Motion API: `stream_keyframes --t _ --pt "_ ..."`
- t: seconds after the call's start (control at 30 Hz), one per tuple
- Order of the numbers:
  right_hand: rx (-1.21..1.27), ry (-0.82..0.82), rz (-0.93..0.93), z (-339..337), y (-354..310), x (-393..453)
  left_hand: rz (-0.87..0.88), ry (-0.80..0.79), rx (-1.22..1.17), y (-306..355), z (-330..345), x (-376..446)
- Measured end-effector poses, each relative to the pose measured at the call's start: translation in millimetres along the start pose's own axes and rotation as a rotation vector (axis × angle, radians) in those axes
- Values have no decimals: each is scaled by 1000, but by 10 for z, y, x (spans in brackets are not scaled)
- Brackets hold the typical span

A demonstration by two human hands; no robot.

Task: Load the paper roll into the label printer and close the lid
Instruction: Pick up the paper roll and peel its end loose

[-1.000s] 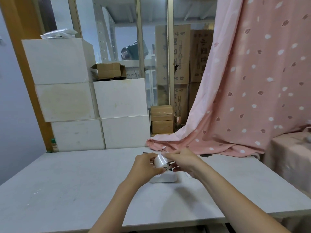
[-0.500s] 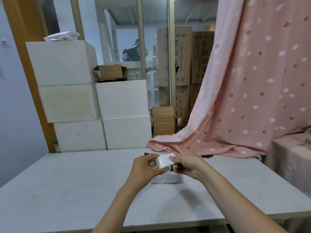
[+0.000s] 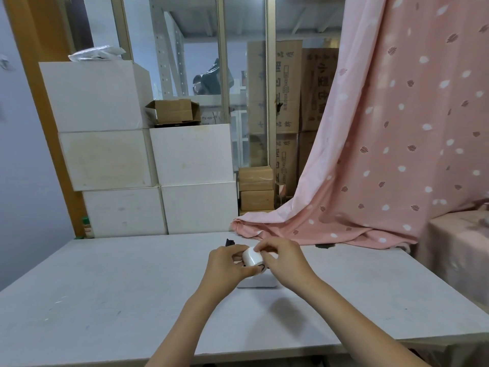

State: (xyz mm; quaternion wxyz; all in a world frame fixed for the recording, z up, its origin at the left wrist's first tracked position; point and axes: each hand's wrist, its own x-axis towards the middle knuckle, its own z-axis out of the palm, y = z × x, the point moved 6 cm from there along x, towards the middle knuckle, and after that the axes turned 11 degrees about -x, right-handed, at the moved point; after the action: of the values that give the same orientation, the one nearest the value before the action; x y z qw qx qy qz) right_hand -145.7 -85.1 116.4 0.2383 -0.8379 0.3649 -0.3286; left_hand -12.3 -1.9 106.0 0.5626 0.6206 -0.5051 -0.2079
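A small white paper roll (image 3: 252, 256) is held between both hands just above the label printer (image 3: 258, 282), a low white box on the grey table (image 3: 105, 287). My left hand (image 3: 225, 263) grips the roll's left end and underside. My right hand (image 3: 280, 258) pinches its top and right side. The hands hide most of the printer, and I cannot tell how its lid stands.
A pink patterned curtain (image 3: 383, 154) drapes onto the table's far right edge. Stacked white boxes (image 3: 148, 160) and brown cartons (image 3: 256, 189) stand behind the table. A small dark object (image 3: 229, 242) lies just beyond the hands.
The hands stay together on the roll over the printer; the right fingers have shifted to the roll's top. The view has tilted slightly.
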Motion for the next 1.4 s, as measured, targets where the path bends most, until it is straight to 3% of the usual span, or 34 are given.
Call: stream_keyframes --t 0.47,0.63,0.73,1.13,1.4 --pt "417 -71 9 -32 26 -84 -194 -30 -618 -55 90 0" --pt "459 -134 19 50 107 -73 -223 -41 -841 -42 168 10" --pt "446 -86 22 97 154 -88 -252 -24 -986 -64 201 27" --pt "496 53 -3 11 43 -63 -273 9 -1108 -172 339 47" --pt "446 -33 81 42 170 -28 -336 3 -1051 -374 401 -12"
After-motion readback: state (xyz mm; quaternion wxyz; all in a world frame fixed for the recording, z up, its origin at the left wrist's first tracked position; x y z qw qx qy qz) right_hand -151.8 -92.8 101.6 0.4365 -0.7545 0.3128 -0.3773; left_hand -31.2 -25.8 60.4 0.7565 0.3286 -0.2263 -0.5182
